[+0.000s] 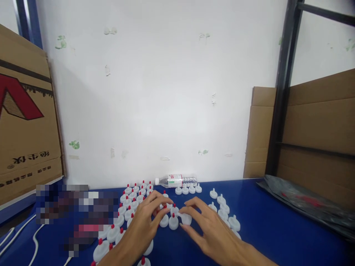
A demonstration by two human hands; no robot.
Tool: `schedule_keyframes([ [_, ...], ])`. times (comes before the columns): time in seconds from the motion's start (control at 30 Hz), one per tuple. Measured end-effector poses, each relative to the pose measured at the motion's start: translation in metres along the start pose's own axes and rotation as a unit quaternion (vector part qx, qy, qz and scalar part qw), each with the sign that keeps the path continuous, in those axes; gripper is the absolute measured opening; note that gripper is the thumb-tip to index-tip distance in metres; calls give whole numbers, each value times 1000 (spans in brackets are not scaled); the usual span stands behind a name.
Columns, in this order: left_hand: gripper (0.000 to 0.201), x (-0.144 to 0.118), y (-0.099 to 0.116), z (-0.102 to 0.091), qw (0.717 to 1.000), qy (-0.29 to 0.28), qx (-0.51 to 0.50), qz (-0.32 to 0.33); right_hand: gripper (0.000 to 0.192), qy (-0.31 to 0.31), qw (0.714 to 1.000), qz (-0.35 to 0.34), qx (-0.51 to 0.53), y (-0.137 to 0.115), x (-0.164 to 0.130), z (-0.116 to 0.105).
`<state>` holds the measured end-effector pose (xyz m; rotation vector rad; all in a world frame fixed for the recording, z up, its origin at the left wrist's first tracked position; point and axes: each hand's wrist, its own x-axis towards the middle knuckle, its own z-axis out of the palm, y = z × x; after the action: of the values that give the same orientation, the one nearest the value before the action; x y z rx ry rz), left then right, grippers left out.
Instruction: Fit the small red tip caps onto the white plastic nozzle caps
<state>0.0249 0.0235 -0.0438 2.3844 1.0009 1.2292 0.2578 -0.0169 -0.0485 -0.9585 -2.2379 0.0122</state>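
White round nozzle caps stand on the blue table. My left hand (151, 212) is among them, thumb and index finger closed around the red tip of a nozzle cap (164, 221). Close by on the right stands another red-tipped nozzle cap (173, 222). The fingers of my right hand (206, 223) curve around a plain white nozzle cap (186, 219) with its spout pointing left. Several red-tipped caps (113, 234) stand in rows on the left, partly hidden by my left forearm. Plain white caps (223, 214) stand beyond and beside my right hand.
A clear plastic bottle (177, 180) lies near the wall, with several plain caps (185, 190) before it. Pixelated items and white cables (35, 240) are at left. A dark plastic bag (305, 207) lies at right. Cardboard (27, 111) stands at both sides.
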Motion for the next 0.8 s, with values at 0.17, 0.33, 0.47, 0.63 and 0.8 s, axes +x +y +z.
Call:
schedule_keyframes([
  [0.17, 12, -1, 14, 1, 999, 13, -39, -5, 41, -5, 1000, 7, 4, -5, 1, -1],
  [0.33, 14, -1, 25, -3, 998, 5, -55, -12, 56, -18, 1000, 2, 7, -6, 0, 2],
  [0.47, 15, -2, 24, 2, 985, -29, -154, -73, 58, -5, 1000, -8, 15, -6, -3, 4],
  [0.63, 19, -6, 26, 6, 972, -44, -211, -96, 51, 21, 999, -31, 24, -6, -5, 6],
  [0.8, 26, -8, 26, 7, 966, -38, -233, -106, 35, 57, 996, -58, 35, -6, -4, 6],
])
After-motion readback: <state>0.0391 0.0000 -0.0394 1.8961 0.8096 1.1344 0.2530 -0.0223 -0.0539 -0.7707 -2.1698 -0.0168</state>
